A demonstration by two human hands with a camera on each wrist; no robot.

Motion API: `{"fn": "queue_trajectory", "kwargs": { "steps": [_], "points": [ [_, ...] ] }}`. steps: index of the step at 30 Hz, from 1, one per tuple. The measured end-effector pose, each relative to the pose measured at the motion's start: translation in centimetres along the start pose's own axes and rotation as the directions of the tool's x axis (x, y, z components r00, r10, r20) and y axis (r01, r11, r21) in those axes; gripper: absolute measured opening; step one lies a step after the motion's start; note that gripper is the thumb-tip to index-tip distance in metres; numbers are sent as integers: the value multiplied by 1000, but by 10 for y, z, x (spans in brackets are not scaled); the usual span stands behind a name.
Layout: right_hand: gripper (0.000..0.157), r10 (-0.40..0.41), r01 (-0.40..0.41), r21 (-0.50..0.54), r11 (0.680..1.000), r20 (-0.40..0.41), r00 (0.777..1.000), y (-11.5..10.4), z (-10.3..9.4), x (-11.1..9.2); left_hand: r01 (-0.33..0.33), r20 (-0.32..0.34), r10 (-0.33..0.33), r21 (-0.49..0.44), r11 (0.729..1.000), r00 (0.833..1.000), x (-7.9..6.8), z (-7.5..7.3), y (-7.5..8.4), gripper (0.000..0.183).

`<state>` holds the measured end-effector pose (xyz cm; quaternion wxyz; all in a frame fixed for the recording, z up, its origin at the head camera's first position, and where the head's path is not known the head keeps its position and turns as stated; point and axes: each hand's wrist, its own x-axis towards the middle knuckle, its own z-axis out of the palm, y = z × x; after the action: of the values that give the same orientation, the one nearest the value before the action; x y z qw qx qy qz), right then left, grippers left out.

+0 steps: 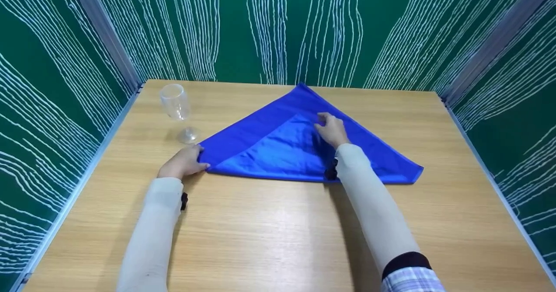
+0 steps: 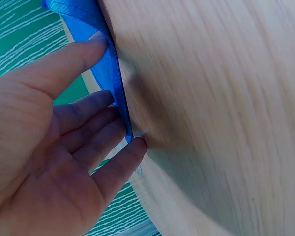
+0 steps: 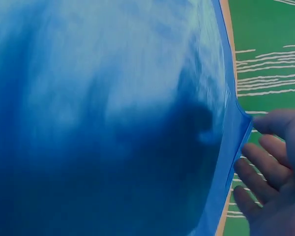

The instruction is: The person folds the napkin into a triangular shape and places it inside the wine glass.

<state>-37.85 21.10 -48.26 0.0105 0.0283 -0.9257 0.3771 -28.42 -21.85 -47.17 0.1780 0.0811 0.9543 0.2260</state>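
Observation:
A shiny blue cloth (image 1: 269, 153) lies folded into a rough triangle on the table, its peak pointing away and its fold towards me. At its left corner my left hand (image 1: 184, 161) rests, thumb and fairly straight fingers touching the cloth edge; in the left wrist view the left hand (image 2: 64, 128) shows an open palm. My right hand (image 1: 333, 130) is over the upper middle of the cloth. In the right wrist view the right hand (image 3: 280, 167) pinches the cloth's edge at the thumb tip, drawing it into a small point. The other fingers are loosely bent.
A clear stemmed glass (image 1: 176, 105) stands upright at the back left, just beyond my left hand. The wooden table (image 1: 260, 227) is bounded by green walls (image 1: 234, 31) with white wavy lines at the back and sides.

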Motion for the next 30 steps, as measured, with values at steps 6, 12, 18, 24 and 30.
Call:
{"fn": "queue_trajectory", "kwargs": {
  "steps": [6,12,18,24,30],
  "points": [
    [60,62,-41,-142,989,150,987,10,-12,-4,-4,-3,4,-9,1000,1000,-1,1,0,68],
    [53,-2,77,-335,939,221,975,20,-22,-9,-5,-5,5,-4,1000,1000,-1,1,0,68],
    [46,-40,157,-438,885,265,964,31,-30,-14,-17,-11,17,0,1000,1000,-2,0,1,68],
    [48,-55,204,-499,842,297,953,41,-38,-19,-26,-15,26,2,1000,1000,-3,1,1,68],
    [53,-37,209,-503,838,330,943,47,-46,-25,-19,-12,19,-16,1000,1000,-3,2,0,68]
  ]
}}
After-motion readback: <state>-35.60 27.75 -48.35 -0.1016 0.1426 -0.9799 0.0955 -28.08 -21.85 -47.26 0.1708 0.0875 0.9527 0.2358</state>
